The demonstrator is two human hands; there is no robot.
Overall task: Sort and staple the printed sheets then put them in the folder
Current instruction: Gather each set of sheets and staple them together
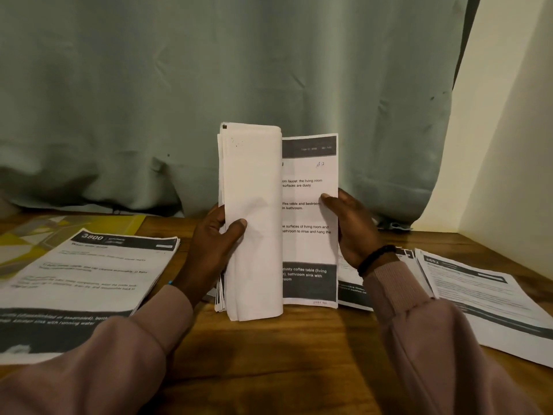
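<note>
On the wooden table (269, 354), upright at centre: bundle of printed sheets (254, 235) | left hand (215, 235) grip curled round folded-back pages | right hand (350, 223) grip pinching open page's edge | stacks (89, 274) left, (478, 295) right | yellow folder (36, 235) far left

The folded-back sheets (253, 223) hide the left half of the printed page (309, 205).
</note>
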